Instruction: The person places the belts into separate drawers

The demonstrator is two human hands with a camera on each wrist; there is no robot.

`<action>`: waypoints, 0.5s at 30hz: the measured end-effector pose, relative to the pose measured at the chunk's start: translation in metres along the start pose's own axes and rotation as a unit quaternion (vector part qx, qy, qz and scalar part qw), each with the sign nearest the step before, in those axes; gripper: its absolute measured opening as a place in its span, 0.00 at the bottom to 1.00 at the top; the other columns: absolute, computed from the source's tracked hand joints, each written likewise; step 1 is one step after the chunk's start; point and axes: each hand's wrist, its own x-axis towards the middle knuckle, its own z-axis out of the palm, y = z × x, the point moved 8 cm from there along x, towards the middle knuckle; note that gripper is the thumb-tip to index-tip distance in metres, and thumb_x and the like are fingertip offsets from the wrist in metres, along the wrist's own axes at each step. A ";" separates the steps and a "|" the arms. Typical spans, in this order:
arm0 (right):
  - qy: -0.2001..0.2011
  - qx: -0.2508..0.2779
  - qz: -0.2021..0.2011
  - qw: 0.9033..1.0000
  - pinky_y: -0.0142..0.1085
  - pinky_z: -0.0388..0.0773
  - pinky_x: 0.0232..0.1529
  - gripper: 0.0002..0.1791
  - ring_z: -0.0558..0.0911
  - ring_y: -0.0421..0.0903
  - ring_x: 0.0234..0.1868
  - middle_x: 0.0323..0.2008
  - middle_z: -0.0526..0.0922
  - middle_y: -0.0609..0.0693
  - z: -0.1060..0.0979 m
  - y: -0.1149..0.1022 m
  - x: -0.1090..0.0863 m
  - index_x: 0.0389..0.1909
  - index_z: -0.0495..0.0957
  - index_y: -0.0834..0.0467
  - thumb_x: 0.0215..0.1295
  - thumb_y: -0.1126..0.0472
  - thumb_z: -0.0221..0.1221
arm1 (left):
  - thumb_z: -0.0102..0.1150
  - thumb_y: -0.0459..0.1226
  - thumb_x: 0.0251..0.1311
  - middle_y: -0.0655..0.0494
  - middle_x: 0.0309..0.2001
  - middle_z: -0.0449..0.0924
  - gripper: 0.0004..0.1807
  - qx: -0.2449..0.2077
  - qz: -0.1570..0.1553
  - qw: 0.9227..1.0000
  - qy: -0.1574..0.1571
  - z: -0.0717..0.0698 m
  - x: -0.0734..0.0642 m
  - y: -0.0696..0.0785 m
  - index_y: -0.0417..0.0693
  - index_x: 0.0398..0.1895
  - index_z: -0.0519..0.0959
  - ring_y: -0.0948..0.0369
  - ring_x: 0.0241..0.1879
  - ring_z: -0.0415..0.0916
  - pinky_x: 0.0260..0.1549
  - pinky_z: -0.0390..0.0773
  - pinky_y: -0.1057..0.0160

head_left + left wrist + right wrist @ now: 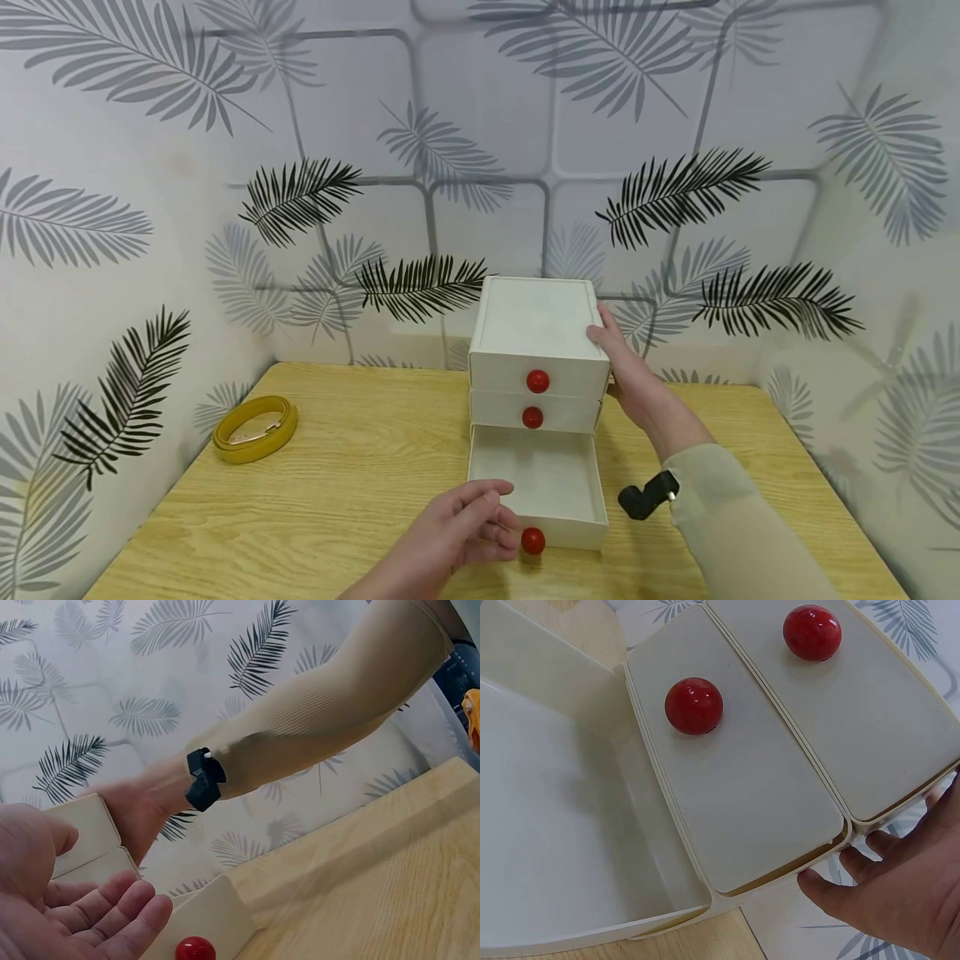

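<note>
A white three-drawer box (540, 321) with round red knobs stands on the wooden table. Its bottom drawer (536, 475) is pulled far out and has nothing inside; the upper two are closed. My right hand (633, 367) rests against the right side of the box, its thumb up by the top edge. In the right wrist view, fingertips (821, 889) touch the side beside the closed drawers. My left hand (468, 529) is at the front left of the pulled-out drawer, fingers loosely bent and holding nothing, close to the bottom red knob (533, 541).
A coiled yellow belt (255, 429) with a metal buckle lies at the table's left edge. Behind the table (360, 467) hangs a leaf-patterned backdrop (480, 225). A black device (648, 495) is strapped to the right wrist.
</note>
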 end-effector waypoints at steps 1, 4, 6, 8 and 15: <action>0.000 0.000 0.000 1.000 0.76 0.42 0.79 0.41 0.34 0.60 0.88 0.89 0.24 0.46 0.000 0.000 0.000 0.88 0.25 0.26 0.88 0.37 0.40 | 0.52 0.44 0.89 0.40 0.54 0.84 0.29 0.002 0.002 1.000 0.002 -0.001 0.000 0.001 0.30 0.78 0.69 0.53 0.48 0.86 0.56 0.88 0.51; 0.000 0.000 0.000 1.000 0.76 0.42 0.80 0.41 0.34 0.60 0.88 0.89 0.24 0.46 0.000 0.000 0.000 0.88 0.25 0.26 0.88 0.37 0.40 | 0.51 0.44 0.89 0.41 0.54 0.83 0.29 0.007 0.007 1.000 0.007 -0.005 0.000 0.004 0.31 0.78 0.68 0.53 0.48 0.85 0.56 0.88 0.52; 0.001 0.000 0.000 1.000 0.76 0.42 0.80 0.42 0.34 0.60 0.88 0.89 0.24 0.46 0.000 0.001 -0.001 0.89 0.25 0.27 0.89 0.37 0.40 | 0.51 0.44 0.89 0.43 0.53 0.83 0.29 0.013 0.010 1.000 0.011 -0.008 0.000 0.005 0.31 0.78 0.68 0.54 0.48 0.85 0.57 0.88 0.52; 0.001 0.000 0.000 1.000 0.76 0.42 0.80 0.42 0.34 0.59 0.88 0.89 0.24 0.45 0.000 0.001 -0.001 0.89 0.25 0.27 0.89 0.37 0.40 | 0.51 0.44 0.89 0.44 0.53 0.83 0.29 0.025 0.017 0.999 0.017 -0.011 0.001 0.007 0.31 0.78 0.67 0.54 0.48 0.85 0.58 0.87 0.52; -0.001 0.000 -0.003 1.000 0.76 0.42 0.80 0.42 0.34 0.59 0.88 0.89 0.23 0.45 0.000 0.001 -0.001 0.89 0.25 0.28 0.88 0.37 0.40 | 0.53 0.42 0.88 0.44 0.53 0.84 0.30 0.101 0.063 0.992 0.044 -0.018 0.000 0.020 0.31 0.80 0.66 0.50 0.50 0.86 0.58 0.87 0.53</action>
